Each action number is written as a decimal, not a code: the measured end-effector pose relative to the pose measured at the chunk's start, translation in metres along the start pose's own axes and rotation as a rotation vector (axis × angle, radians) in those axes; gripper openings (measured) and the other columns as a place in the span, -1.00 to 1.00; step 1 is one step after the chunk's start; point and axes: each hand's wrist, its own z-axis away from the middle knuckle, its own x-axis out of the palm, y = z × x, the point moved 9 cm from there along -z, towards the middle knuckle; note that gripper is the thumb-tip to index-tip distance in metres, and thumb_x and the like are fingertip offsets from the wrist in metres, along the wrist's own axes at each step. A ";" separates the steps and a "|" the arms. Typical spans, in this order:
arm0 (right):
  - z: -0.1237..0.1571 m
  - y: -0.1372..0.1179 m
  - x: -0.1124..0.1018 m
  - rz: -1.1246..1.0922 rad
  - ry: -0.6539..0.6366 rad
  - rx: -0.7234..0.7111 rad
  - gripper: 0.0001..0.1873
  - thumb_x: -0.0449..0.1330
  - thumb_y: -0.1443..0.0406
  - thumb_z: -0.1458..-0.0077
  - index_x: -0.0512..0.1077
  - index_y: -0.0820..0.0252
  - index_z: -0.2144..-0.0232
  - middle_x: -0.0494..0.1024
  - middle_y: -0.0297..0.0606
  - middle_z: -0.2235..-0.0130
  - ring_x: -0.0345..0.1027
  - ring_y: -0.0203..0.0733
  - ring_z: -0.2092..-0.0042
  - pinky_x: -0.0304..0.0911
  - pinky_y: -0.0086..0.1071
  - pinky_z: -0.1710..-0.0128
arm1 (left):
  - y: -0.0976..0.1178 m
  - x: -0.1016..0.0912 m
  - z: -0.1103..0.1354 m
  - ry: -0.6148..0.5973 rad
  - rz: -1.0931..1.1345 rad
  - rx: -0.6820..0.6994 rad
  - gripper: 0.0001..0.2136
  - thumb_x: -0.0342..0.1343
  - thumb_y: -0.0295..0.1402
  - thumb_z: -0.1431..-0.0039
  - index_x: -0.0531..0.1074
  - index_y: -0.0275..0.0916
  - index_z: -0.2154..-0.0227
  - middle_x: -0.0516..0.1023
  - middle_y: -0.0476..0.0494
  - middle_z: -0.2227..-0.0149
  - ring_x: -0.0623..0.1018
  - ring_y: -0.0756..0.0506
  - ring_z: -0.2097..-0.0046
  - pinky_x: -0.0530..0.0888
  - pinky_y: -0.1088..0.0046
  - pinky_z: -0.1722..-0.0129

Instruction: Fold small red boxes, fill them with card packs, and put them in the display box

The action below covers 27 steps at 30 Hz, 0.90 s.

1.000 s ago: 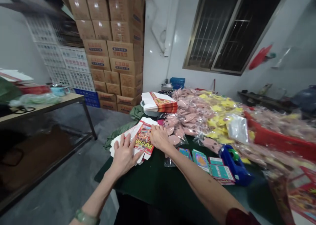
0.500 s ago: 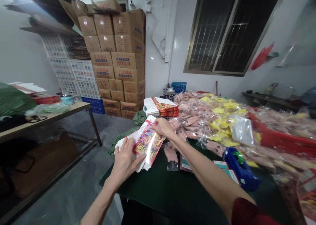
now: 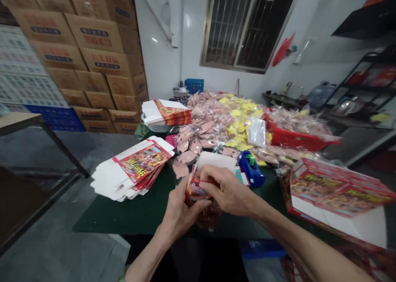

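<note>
Both my hands hold one flat printed carton blank (image 3: 213, 163), red with a white flap, over the near edge of the dark green table (image 3: 123, 209). My left hand (image 3: 182, 209) grips its lower side from below. From the right, my right hand (image 3: 227, 189) pinches its top edge with closed fingers. A fanned stack of the same flat cartons (image 3: 131, 168) lies on the table left of my hands. A blue tape dispenser (image 3: 250, 168) sits just behind the held carton.
A second carton stack (image 3: 167, 112) rests on a white tub further back. Pink and yellow bagged items (image 3: 222, 121) cover the table's far half, with a red basket (image 3: 293, 137). Assembled red boxes (image 3: 337, 191) lie at right. Brown shipping cartons (image 3: 89, 55) are stacked at left.
My hands have left the fanned stack, taken one carton off it, and brought it toward me. The view has swung right, showing the red boxes.
</note>
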 end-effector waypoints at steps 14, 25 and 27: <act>0.056 0.070 -0.042 -0.172 0.747 0.096 -0.71 0.23 0.36 0.02 0.22 0.12 0.25 0.37 -0.13 0.04 0.37 -0.14 0.07 0.33 -0.23 0.14 | -0.048 -0.027 0.001 0.252 0.089 -0.154 -0.67 0.28 -0.24 0.11 0.46 -0.30 0.27 0.60 -0.08 0.40 0.56 -0.07 0.41 0.53 0.43 0.36; 0.070 0.066 -0.001 -0.051 0.763 -0.149 -0.61 0.15 0.34 -0.08 0.18 0.10 0.03 0.44 -0.12 0.10 0.43 -0.14 0.11 0.41 -0.27 0.19 | -0.043 -0.012 0.009 0.212 0.104 0.028 -0.28 0.24 -0.23 0.05 0.06 -0.19 -0.17 0.40 -0.25 -0.07 0.50 -0.18 0.01 0.48 0.32 0.08; 0.076 0.051 0.003 0.113 0.727 -0.245 -0.63 0.11 0.36 -0.11 0.20 0.09 0.01 0.44 -0.09 0.05 0.39 -0.09 0.03 0.38 -0.22 0.13 | -0.028 -0.019 0.009 0.266 0.058 0.140 -0.31 0.23 -0.27 0.02 0.07 -0.18 -0.17 0.33 -0.27 -0.12 0.44 -0.19 -0.06 0.44 0.29 0.01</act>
